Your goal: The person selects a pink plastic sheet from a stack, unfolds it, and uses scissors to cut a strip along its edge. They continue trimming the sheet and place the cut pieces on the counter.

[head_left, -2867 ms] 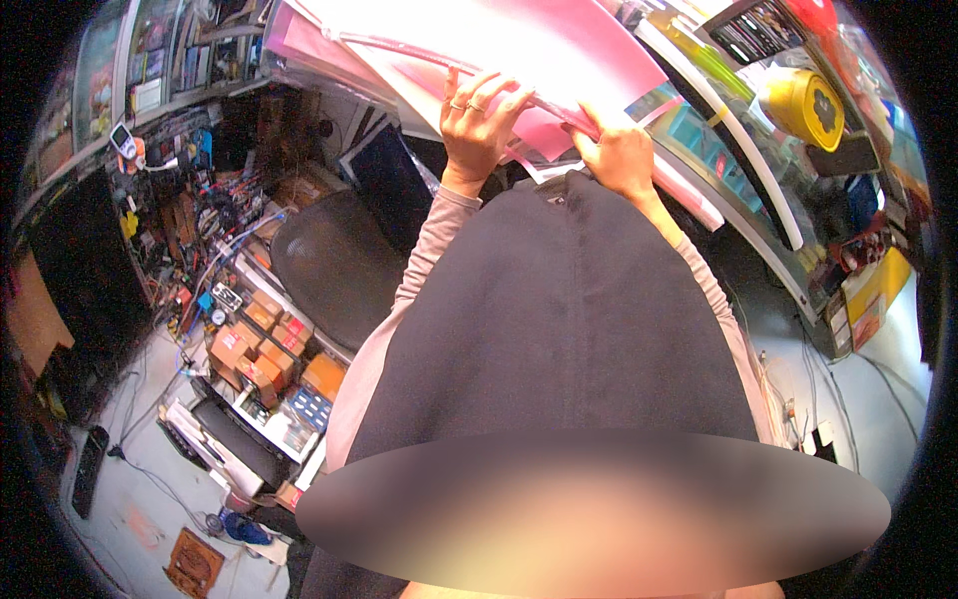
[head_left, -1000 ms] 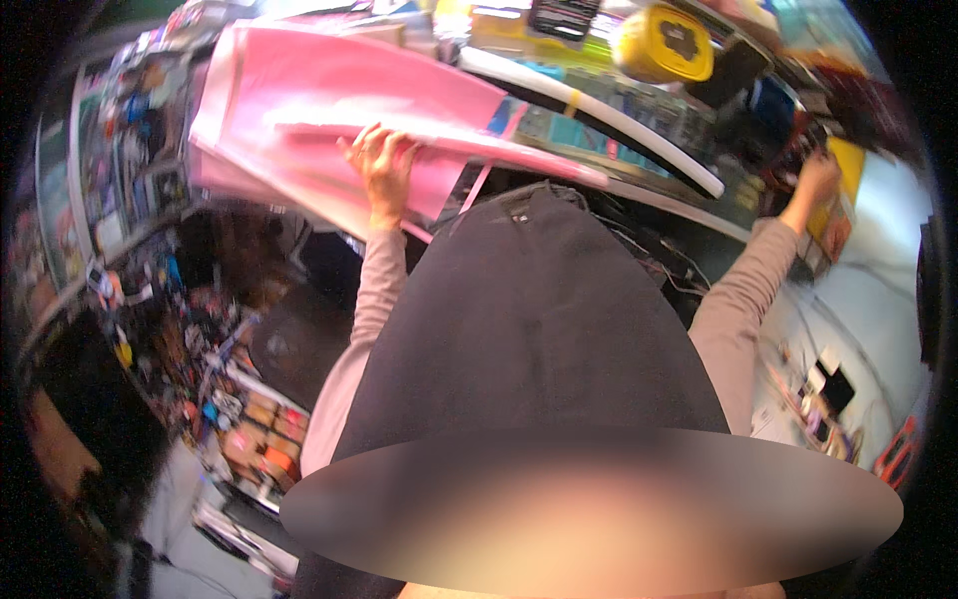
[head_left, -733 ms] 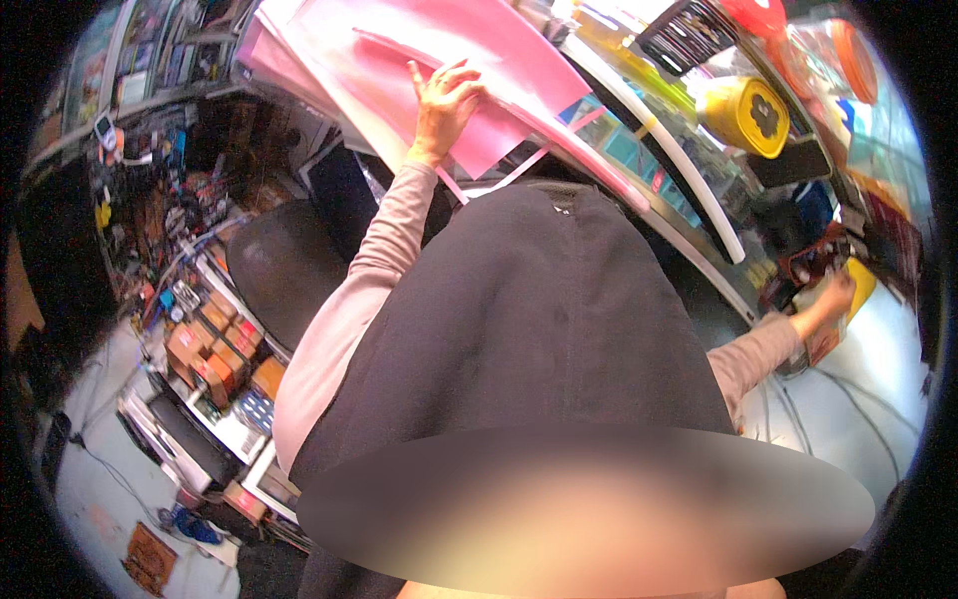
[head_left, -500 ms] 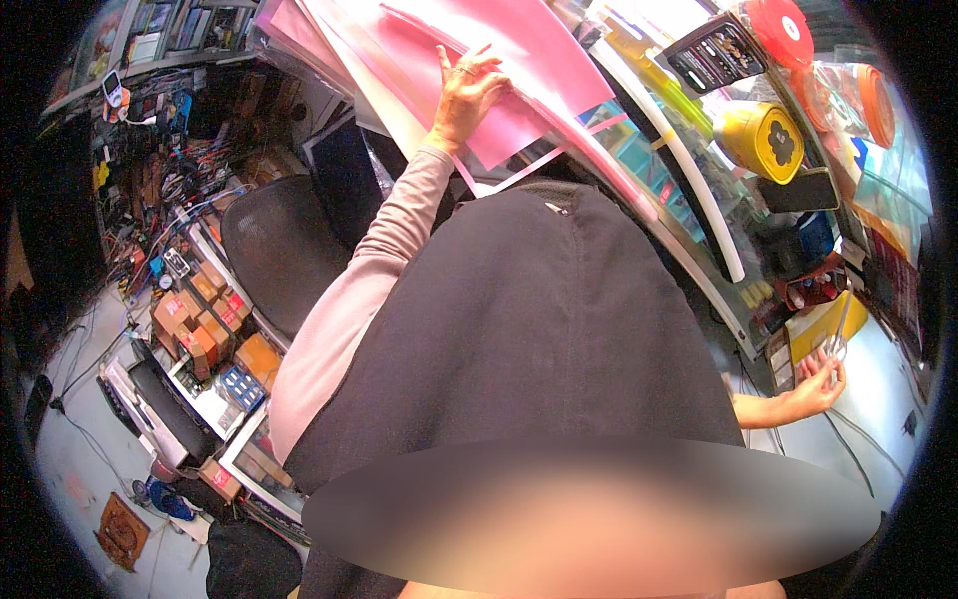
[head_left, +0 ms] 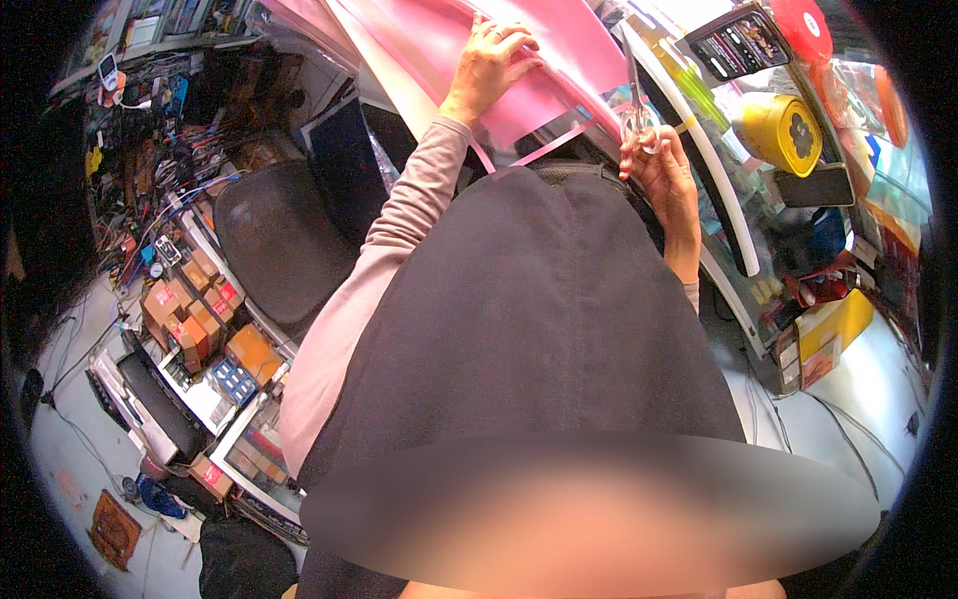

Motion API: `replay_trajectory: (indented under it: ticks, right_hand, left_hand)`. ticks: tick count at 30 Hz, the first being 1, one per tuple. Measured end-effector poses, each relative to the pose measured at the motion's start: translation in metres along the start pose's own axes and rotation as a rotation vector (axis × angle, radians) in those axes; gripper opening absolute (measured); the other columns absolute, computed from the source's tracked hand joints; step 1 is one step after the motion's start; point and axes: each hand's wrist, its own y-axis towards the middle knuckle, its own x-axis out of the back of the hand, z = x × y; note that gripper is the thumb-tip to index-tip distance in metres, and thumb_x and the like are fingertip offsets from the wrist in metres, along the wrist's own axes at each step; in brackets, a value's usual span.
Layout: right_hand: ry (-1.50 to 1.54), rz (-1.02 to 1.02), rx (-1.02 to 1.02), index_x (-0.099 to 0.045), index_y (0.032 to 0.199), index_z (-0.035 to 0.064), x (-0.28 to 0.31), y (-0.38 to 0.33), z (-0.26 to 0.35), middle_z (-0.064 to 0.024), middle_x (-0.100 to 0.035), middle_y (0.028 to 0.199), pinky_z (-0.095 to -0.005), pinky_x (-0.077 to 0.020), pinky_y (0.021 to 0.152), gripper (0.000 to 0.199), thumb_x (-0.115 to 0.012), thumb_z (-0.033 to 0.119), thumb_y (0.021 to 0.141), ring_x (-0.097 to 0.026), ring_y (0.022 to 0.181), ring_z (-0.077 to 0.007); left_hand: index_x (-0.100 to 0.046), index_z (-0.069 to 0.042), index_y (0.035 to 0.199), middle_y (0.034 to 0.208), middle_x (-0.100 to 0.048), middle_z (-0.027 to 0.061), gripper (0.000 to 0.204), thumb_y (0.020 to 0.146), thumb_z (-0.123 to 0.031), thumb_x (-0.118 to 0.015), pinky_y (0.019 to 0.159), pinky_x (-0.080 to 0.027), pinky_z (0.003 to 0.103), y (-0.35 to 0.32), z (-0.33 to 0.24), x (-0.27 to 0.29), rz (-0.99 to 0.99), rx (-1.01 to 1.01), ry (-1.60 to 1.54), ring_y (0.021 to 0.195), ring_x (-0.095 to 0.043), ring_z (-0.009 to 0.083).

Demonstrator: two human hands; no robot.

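At the top centre my left hand (head_left: 491, 72) lies on a large pink sheet (head_left: 584, 60), beside its long folded edge. Its fingers are bent a little and spread apart. My right hand (head_left: 667, 185) is closed around the clear handles of a pair of scissors (head_left: 637, 105). The blades point up and away from me, next to the right edge of the pink sheet. A narrow pink strip (head_left: 554, 143) hangs from the sheet toward my dark apron (head_left: 539, 309).
Right of the scissors runs a white curved bar (head_left: 718, 190) on the glass counter. Beyond it stand a phone (head_left: 738, 45), a yellow tub (head_left: 783, 135) and a red lid (head_left: 801, 30). At left are a black chair (head_left: 284, 245) and several cardboard boxes (head_left: 190, 309).
My right hand has come with the scissors from the far right, low down, up to the pink sheet's right edge. My left hand has shifted slightly right and up along the sheet.
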Motion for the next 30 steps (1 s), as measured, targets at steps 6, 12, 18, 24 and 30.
replay_trajectory:
  ticks: [6,12,18,24,30]
  right_hand:
    - [0.128,0.055,0.066,-0.053,0.107,0.0089,-0.001,0.016,0.001,-0.0174,-0.061,0.109,-0.0356,-0.0523,0.084,0.012,-0.055,0.020,0.103,-0.062,0.095,-0.0237]
    - [-0.036,0.065,-0.163,-0.045,0.129,0.0063,-0.004,0.034,0.021,-0.0163,-0.063,0.103,-0.0297,-0.0532,0.078,0.049,-0.071,0.008,0.088,-0.064,0.087,-0.0195]
    - [-0.042,0.194,-0.224,-0.049,0.141,0.0013,-0.012,0.044,0.013,-0.0085,-0.065,0.103,-0.0272,-0.0530,0.074,0.064,-0.075,0.011,0.083,-0.064,0.080,-0.0175]
    - [-1.714,-0.088,0.172,-0.066,0.122,0.0100,0.007,0.054,0.032,-0.0075,-0.071,0.094,-0.0313,-0.0534,0.073,0.044,-0.075,0.022,0.080,-0.068,0.081,-0.0193]
    - [-1.979,-0.055,0.489,-0.066,0.117,0.0121,0.020,0.061,0.019,-0.0068,-0.070,0.090,-0.0386,-0.0528,0.073,0.046,-0.075,0.029,0.075,-0.066,0.082,-0.0256]
  left_hand:
    - [-0.070,-0.012,0.094,0.110,-0.067,0.0037,0.020,0.077,-0.020,-0.078,0.107,-0.040,0.046,-0.002,-0.002,-0.002,0.042,0.085,-0.080,0.111,-0.060,0.0283]
    - [-0.068,-0.011,0.091,0.111,-0.067,0.0046,0.015,0.079,-0.017,-0.076,0.102,-0.043,0.043,0.002,-0.001,0.001,0.097,0.063,0.016,0.109,-0.059,0.0299]
    - [-0.067,-0.010,0.091,0.112,-0.068,0.0057,0.014,0.080,-0.014,-0.074,0.105,-0.042,0.044,0.010,-0.005,0.001,0.137,0.055,0.048,0.112,-0.060,0.0279]
    - [-0.068,-0.008,0.090,0.113,-0.069,0.0065,0.014,0.079,-0.013,-0.074,0.103,-0.045,0.041,0.007,-0.002,-0.003,0.071,0.068,-0.035,0.113,-0.061,0.0274]
    - [-0.069,-0.008,0.089,0.112,-0.070,0.0061,0.015,0.078,-0.013,-0.075,0.103,-0.045,0.041,0.004,0.002,-0.006,0.072,0.060,-0.025,0.115,-0.061,0.0267]
